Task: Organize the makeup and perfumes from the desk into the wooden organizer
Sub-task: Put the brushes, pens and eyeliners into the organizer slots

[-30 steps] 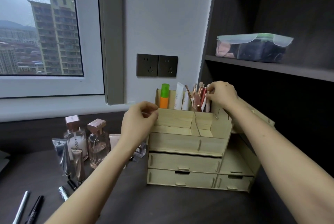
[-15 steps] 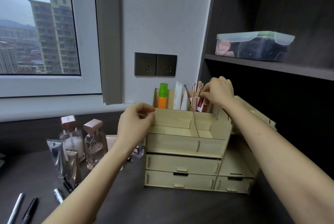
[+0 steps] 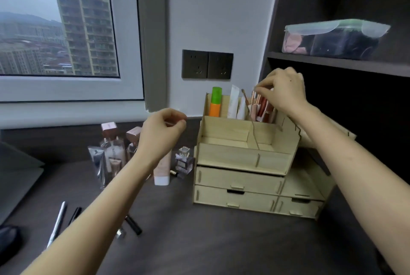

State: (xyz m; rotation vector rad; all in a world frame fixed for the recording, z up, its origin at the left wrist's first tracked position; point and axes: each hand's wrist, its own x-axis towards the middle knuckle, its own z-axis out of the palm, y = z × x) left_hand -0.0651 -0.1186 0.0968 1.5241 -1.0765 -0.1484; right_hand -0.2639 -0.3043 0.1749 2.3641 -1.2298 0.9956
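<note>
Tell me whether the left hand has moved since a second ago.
Yes. The left hand has drawn away leftward from the wooden organizer; it was at the left wall, now it's clear of it.

right hand (image 3: 281, 90): fingers pinched at the tops of the rose-gold brushes (image 3: 257, 106) in the wooden organizer (image 3: 244, 157)'s back right compartment
left hand (image 3: 162, 132): loosely curled, above the table (image 3: 199, 241), left of the organizer
perfume bottles (image 3: 115, 141): upright behind the left forearm
</note>
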